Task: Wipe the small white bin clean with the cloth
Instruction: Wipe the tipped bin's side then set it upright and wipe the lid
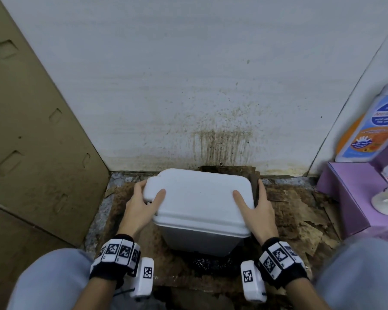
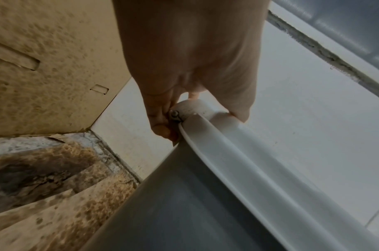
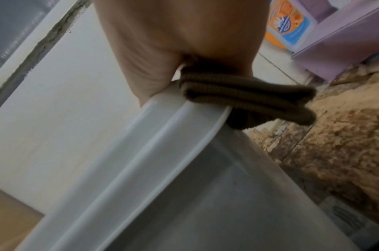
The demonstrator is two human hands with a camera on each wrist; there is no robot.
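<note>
The small white bin (image 1: 199, 198) stands on the floor against the wall with its lid closed. My left hand (image 1: 143, 196) grips the lid's left rear corner, thumb lying on top. In the left wrist view the fingers (image 2: 160, 118) curl round the lid's hinge end (image 2: 188, 108) above the grey bin wall (image 2: 195, 212). My right hand (image 1: 259, 204) holds the lid's right edge, thumb on top. It presses a folded brown cloth (image 1: 255, 186) against the bin's right side. In the right wrist view the cloth (image 3: 248, 95) sits between the palm (image 3: 184, 42) and the lid rim (image 3: 162, 135).
A brown cardboard panel (image 1: 31, 130) leans at the left. The white wall (image 1: 211, 97) behind carries brown drip stains. Torn, dirty cardboard (image 1: 300, 215) covers the floor. A lilac box (image 1: 345, 193) and a blue-and-orange labelled bottle (image 1: 372, 126) stand at the right.
</note>
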